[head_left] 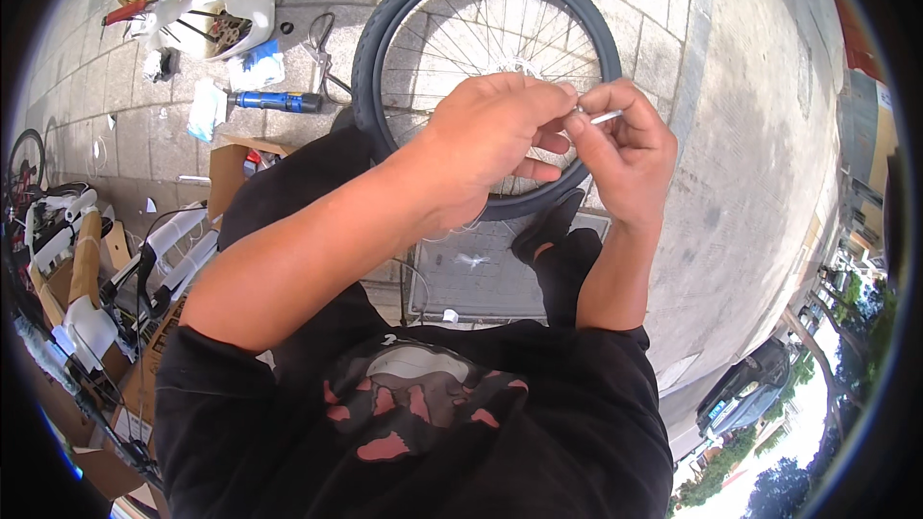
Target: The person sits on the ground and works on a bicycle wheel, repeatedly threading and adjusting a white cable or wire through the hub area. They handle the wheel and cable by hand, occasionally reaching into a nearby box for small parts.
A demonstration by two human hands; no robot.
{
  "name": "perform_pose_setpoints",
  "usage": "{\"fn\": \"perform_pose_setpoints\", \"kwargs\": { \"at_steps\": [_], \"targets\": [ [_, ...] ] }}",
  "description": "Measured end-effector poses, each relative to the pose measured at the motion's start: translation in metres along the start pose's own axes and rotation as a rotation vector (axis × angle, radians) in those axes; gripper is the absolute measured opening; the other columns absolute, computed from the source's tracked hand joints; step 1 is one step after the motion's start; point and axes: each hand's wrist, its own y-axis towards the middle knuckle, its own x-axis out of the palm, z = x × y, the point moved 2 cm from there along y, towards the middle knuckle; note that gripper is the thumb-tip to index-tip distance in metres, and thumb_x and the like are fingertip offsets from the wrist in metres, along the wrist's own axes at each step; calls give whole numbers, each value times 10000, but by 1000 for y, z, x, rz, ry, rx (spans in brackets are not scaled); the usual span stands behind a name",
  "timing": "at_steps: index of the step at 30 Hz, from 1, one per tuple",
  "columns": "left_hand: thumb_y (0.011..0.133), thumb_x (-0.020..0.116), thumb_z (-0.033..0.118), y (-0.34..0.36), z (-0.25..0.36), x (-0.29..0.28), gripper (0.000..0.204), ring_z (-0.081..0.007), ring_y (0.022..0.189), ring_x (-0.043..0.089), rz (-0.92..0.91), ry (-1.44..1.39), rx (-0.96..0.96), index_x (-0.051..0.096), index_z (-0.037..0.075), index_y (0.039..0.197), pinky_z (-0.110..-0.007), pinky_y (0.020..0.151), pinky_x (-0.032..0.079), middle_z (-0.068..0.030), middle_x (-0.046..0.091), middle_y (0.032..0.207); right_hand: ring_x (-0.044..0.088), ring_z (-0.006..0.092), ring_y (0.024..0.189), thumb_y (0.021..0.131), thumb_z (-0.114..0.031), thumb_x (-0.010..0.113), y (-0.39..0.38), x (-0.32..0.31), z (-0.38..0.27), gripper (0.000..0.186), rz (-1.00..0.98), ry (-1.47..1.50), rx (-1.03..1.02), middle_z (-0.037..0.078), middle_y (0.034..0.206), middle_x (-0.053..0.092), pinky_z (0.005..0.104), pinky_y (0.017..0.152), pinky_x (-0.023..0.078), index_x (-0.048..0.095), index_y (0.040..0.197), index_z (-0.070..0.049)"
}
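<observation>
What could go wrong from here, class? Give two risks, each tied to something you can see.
The slim white rod-shaped piece is pinched at the fingertips of the right hand, so it could slip and might be hard to spot against the pale stone paving.

The dark shoe sits close to the spoked bicycle wheel with a dark rubber tyre; a shift of that foot might nudge it.

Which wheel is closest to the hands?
The big wheel, whose dark tyre shows behind the left hand and right hand. The other wheel I see looks much smaller, far off at the picture's left edge.
</observation>
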Motion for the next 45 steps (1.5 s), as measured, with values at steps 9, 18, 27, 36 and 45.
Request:
{"fn": "perform_pose_setpoints", "kwargs": {
  "at_steps": [9,18,27,36,45],
  "targets": [
    [1058,657,336,-1,42,-1,317,-115,781,677,-20,264,182,654,23,1014,-230,515,450,-26,638,900,535,20,688,879,26,790,39,5,-22,217,134,-222,-549,30,908,701,193,551,378,792,1091,-19],
    [1070,628,361,-5,47,-4,364,-108,701,673,33,526,258,668,2,1030,-222,466,411,-23,623,884,477,-18,620,916,53,737,50,-6,-34,143,-98,17,-222,-20,873,691,184,540,349,761,1054,22],
    [1061,641,361,1,59,-19,358,-75,657,593,156,688,388,703,17,1137,-260,497,425,3,645,891,493,1,681,885,-79,796,52,8,126,150,252,-201,61,-56,827,632,203,606,420,782,1031,-49],
    [733,747,123,-59,-47,-8,355,-231,828,683,-814,1848,328,661,-47,1032,-333,630,530,-99,653,924,731,352,873,920,-302,688,30,40,304,202,61,-866,88,69,1078,722,478,797,583,743,1054,-161],
    [782,692,162,-67,-48,-7,286,-198,801,626,-734,1955,363,700,-22,1001,-306,646,464,-66,633,858,726,374,799,916,-308,699,35,45,336,199,41,-945,10,36,1060,711,522,736,591,719,1071,-183]
  ]
}}
